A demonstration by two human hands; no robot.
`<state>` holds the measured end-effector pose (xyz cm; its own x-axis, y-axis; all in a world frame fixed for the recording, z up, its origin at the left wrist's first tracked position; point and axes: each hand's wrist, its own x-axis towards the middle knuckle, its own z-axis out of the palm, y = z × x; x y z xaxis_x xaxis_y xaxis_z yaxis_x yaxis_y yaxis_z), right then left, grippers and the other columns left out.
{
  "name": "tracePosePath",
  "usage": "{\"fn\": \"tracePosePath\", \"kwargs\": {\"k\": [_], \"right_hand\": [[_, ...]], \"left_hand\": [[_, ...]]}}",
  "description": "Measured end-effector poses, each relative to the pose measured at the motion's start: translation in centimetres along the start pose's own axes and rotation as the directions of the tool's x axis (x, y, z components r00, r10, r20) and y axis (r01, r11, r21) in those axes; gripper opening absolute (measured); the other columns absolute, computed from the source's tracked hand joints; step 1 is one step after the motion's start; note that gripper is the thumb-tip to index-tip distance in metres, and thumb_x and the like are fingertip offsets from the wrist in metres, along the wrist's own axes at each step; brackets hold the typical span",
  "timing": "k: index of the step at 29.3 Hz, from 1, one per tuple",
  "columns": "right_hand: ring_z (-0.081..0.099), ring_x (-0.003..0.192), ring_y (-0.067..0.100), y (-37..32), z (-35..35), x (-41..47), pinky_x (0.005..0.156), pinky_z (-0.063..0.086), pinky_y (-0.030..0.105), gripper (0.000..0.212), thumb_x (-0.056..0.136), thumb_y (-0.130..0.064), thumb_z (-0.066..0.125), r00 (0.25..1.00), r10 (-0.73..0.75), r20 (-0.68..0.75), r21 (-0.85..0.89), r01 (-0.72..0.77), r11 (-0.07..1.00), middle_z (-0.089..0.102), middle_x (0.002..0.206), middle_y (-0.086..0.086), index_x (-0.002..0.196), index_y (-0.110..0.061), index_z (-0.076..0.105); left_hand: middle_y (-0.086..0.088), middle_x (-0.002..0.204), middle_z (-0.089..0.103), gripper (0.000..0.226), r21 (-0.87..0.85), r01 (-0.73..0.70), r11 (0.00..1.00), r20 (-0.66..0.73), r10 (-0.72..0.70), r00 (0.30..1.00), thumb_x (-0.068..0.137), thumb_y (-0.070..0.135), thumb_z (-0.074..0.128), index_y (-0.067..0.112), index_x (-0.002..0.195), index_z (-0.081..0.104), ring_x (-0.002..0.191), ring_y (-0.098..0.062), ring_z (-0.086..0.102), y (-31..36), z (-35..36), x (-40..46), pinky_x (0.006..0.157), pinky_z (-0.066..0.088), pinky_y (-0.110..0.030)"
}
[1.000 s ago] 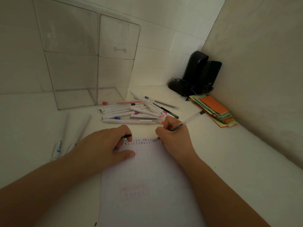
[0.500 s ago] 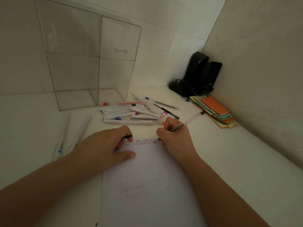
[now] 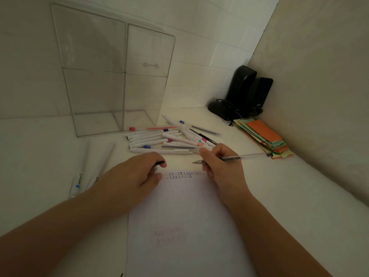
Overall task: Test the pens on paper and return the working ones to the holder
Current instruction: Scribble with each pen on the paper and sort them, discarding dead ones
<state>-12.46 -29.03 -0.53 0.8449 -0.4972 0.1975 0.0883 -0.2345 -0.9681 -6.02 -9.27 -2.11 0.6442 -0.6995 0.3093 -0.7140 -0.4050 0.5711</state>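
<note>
Right now my right hand (image 3: 219, 166) pinches a clear pen (image 3: 235, 157) between its fingers, tip pointing left and lifted just off the paper (image 3: 179, 216), above two short rows of test marks (image 3: 179, 175) near the top edge. My left hand (image 3: 135, 176) rests on the paper's left corner, fingers curled round a small black cap (image 3: 158, 163). More pens (image 3: 165, 139) lie heaped on the worktop (image 3: 279, 196) just beyond, in front of the clear holder (image 3: 111, 76).
</note>
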Motion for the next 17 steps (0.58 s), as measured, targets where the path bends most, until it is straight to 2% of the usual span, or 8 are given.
{"fn": "tracePosePath", "kwargs": {"k": [3,5,6,8,10,13,17], "right_hand": [[0.027,0.038,0.01,-0.8,0.6,-0.6,0.039,0.025,0.02,0.03,0.079,-0.017,0.068,0.986,0.015,0.165,0.164,-0.042,0.986,0.039,0.042,0.001,0.054,-0.017,0.05],[0.034,0.039,0.01,-1.1,1.0,-1.0,0.038,0.029,0.019,0.023,0.078,-0.017,0.069,0.952,0.011,0.304,0.243,-0.089,0.966,0.047,0.044,-0.001,0.058,-0.017,0.057],[0.039,0.04,0.01,-1.1,1.1,-1.1,0.039,0.033,0.018,0.021,0.081,-0.019,0.066,0.933,0.006,0.36,0.264,-0.108,0.958,0.053,0.048,0.001,0.06,-0.018,0.061],[0.046,0.043,0.012,-1.0,1.2,-1.2,0.041,0.038,0.019,0.028,0.085,-0.027,0.051,0.902,0.001,0.431,0.309,-0.149,0.939,0.061,0.055,0.005,0.064,-0.018,0.068],[0.049,0.043,0.014,-1.0,1.2,-1.2,0.041,0.041,0.021,0.037,0.086,-0.032,0.044,0.888,0.011,0.459,0.332,-0.182,0.926,0.063,0.058,0.01,0.066,-0.015,0.07],[0.049,0.043,0.016,-1.2,1.3,-1.2,0.041,0.041,0.023,0.038,0.084,-0.032,0.044,0.88,0.037,0.474,0.297,-0.2,0.934,0.064,0.058,0.012,0.065,-0.013,0.07],[0.05,0.043,0.017,-1.0,1.5,-1.3,0.042,0.041,0.022,0.036,0.085,-0.029,0.045,0.878,0.022,0.478,0.218,-0.143,0.965,0.065,0.058,0.012,0.065,-0.015,0.071]], "left_hand": [[0.034,0.093,0.042,0.021,-0.054,-0.038,0.998,-0.024,0.037,0.999,0.09,0.036,0.03,0.04,0.103,0.046,0.094,0.008,0.042,0.1,-0.1,0.1,0.08,0.029,0.001],[0.033,0.095,0.047,0.042,-0.052,-0.085,0.995,-0.045,0.082,0.996,0.08,0.048,0.024,0.035,0.106,0.054,0.099,0.007,0.039,0.0,-0.1,0.2,0.083,0.025,0.003],[0.03,0.096,0.05,0.052,-0.048,-0.095,0.994,-0.051,0.093,0.994,0.075,0.052,0.021,0.032,0.108,0.056,0.1,0.006,0.039,-0.2,-0.1,0.3,0.083,0.025,0.003],[0.024,0.1,0.051,0.057,-0.026,-0.096,0.995,-0.051,0.095,0.994,0.074,0.054,0.021,0.03,0.112,0.057,0.098,0.007,0.038,-0.4,0.0,0.3,0.082,0.026,0.003],[0.021,0.101,0.052,0.048,-0.013,-0.091,0.996,-0.041,0.09,0.995,0.08,0.049,0.031,0.029,0.115,0.056,0.097,0.01,0.035,-0.5,0.1,0.4,0.081,0.026,0.004],[0.017,0.099,0.055,0.044,-0.01,-0.091,0.996,-0.024,0.091,0.996,0.08,0.043,0.034,0.03,0.115,0.056,0.094,0.006,0.038,-0.5,0.2,0.5,0.079,0.029,0.0],[0.016,0.093,0.054,0.057,-0.001,-0.093,0.996,0.009,0.093,0.996,0.075,0.057,0.026,0.03,0.115,0.057,0.089,0.001,0.041,-0.3,0.1,0.5,0.075,0.033,-0.007]]}}
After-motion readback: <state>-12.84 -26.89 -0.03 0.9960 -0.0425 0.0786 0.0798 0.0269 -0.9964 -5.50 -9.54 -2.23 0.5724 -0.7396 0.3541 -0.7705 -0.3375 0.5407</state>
